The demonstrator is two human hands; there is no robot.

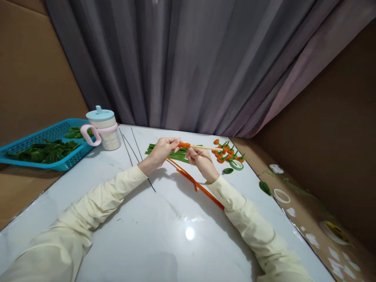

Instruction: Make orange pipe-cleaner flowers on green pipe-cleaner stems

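Note:
Above the middle of the white table, an orange pipe cleaner (184,145) is coiled around one end of a thin wooden stick (209,147). My left hand (161,152) pinches the coil at its left end. Just right of the coil, my right hand (203,160) has its fingers closed on the stick, which points to the right. Loose orange pipe cleaners (205,191) lie under and between my hands, partly hidden by my right sleeve. Behind both hands is a bundle of green pipe-cleaner stems (183,156), partly covered by them.
Orange flowers with green stems (226,152), a green tape roll (236,165) and a green leaf (228,171) lie at the right. Thin dark wires (132,145) lie at the left, near a lidded cup (110,137) and a blue basket (63,165) of green leaves.

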